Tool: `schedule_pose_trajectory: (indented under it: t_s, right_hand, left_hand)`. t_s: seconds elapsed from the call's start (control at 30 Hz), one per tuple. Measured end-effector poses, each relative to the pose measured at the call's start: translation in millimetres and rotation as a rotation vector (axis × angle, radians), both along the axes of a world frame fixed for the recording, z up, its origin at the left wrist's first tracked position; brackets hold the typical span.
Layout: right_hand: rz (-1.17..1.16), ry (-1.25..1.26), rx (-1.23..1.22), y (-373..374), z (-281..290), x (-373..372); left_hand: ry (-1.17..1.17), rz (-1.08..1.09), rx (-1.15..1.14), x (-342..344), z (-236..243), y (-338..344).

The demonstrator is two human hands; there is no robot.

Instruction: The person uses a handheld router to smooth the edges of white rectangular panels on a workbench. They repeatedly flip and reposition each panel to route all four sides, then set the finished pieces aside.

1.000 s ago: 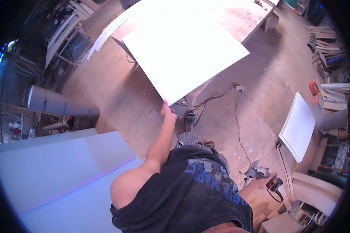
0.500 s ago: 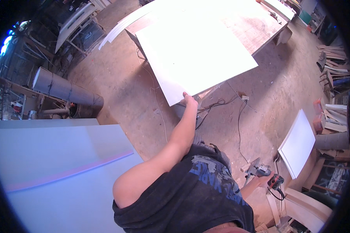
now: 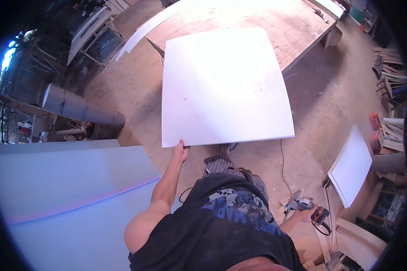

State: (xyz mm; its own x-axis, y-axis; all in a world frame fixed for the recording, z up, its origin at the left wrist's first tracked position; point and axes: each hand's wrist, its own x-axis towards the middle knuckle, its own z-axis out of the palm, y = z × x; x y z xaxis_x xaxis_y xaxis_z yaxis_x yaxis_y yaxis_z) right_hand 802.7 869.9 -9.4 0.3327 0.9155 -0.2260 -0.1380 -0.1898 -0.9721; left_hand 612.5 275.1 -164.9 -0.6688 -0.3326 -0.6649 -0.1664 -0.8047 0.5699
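My left hand (image 3: 181, 152) grips the near left corner of a large white board (image 3: 203, 108), thumb on top and fingers beneath. The board slopes up and away from me, its far part over a wooden workbench (image 3: 298, 34). Down at my right side, my right hand (image 3: 306, 214) is wrapped round a handheld power tool (image 3: 299, 201). That tool has a grey body, a flat metal base plate and a red-and-black block at its back end. Its exact kind is hard to make out.
Large pale-blue panels (image 3: 86, 189) lie at my left. White sheets (image 3: 352, 169) lean at the right, near curved wooden pieces (image 3: 359, 237). A big grey tube (image 3: 81, 106) stands at the left. A cable (image 3: 283, 167) runs across the floor, and scrap wood (image 3: 389, 74) is piled far right.
The board has come toward me off part of the bench and turned squarer to me. My left hand moved nearer and left with its corner. The right hand keeps the power tool.
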Motion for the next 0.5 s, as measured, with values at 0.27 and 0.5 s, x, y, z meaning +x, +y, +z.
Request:
schedule_pose_trajectory:
  t_s: [0.27,0.5]
  right_hand:
    - [0.031,0.021,0.054,-2.0,6.9,-38.4]
    - [0.000,0.070,0.038,-30.2,35.1,-87.9]
  left_hand:
    - [-0.055,-0.269,-0.229,-68.2,32.5,-52.1]
    - [-0.253,-0.548,-0.523,-249.7,48.5,-37.2]
